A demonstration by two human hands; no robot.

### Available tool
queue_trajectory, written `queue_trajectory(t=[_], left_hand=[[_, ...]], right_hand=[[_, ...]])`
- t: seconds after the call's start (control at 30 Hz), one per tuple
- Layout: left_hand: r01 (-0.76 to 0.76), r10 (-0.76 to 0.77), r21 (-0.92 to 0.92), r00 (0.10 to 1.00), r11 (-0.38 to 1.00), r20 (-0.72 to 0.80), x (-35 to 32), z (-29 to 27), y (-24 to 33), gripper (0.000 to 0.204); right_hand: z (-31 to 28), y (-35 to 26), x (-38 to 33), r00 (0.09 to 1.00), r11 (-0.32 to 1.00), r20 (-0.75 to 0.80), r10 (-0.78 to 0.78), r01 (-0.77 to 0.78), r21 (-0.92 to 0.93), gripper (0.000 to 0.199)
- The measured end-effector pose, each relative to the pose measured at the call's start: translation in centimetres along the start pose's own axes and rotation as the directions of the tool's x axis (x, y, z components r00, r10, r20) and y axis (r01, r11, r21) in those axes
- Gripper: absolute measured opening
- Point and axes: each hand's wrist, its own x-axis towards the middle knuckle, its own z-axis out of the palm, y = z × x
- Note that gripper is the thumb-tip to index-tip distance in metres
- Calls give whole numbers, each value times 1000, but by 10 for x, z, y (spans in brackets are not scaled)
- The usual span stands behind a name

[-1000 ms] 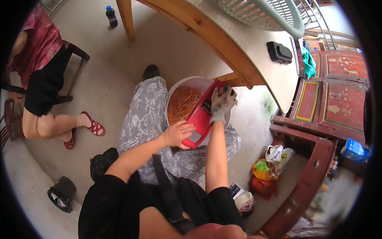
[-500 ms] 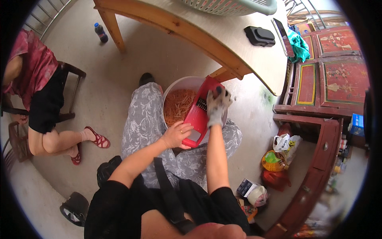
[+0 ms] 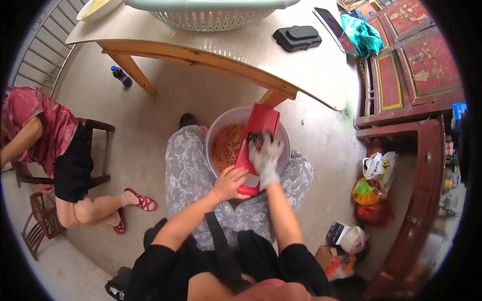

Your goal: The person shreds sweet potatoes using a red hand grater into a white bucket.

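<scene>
A red grater [image 3: 265, 116] slants across a whitish tub [image 3: 285, 136] between my knees. My left hand [image 3: 230, 183], bare with a ring, is closed around the grater's near end by its handle opening. Over the grater's blade lies my right hand [image 3: 267, 158], in a grey-white glove, its fingers curled and partly smeared by motion. Something dark shows at its fingertips; whether it is a held piece or part of the glove is unclear. Orange shreds [image 3: 228, 144] fill the tub's left side; the grater and glove hide the rest.
Beyond the tub stands a wooden-legged table [image 3: 201, 55] carrying a pale green basket [image 3: 201, 20], a black case [image 3: 297, 38] and a phone [image 3: 331, 25]. At left a person [image 3: 45, 135] sits on a chair. A dark bottle [image 3: 121, 76] stands on the floor; a red-brown cabinet [image 3: 416, 165] and bags [image 3: 379, 168] are at right.
My gloved right hand has moved down along the grater, toward its near end. My left hand keeps its hold. The view has shifted, showing more of the table and basket.
</scene>
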Motion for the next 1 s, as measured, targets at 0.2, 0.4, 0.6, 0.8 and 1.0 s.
queue_trajectory(t=[0.2, 0.4, 0.6, 0.8, 1.0], left_hand=[[4, -4, 19, 1000, 1000, 6, 8, -10, 2, 57], [-29, 29, 15, 1000, 999, -1, 12, -8, 0, 58], [5, -5, 25, 1000, 1000, 21, 7, -7, 2, 59], [-1, 0, 39, 1000, 999, 15, 7, -8, 1, 60], [0, 0, 34, 1000, 999, 17, 6, -7, 1, 60]], right_hand=[[22, 7, 40, 985, 985, 47, 164, -161, -67, 47], [7, 31, 33, 978, 911, -20, 206, -184, 368, 45], [-40, 43, -24, 718, -872, 696, -5, -344, 349, 45], [-72, 6, -23, 760, -278, 565, 322, -494, 824, 49], [-28, 3, -38, 945, 812, 112, 306, -321, 487, 60]])
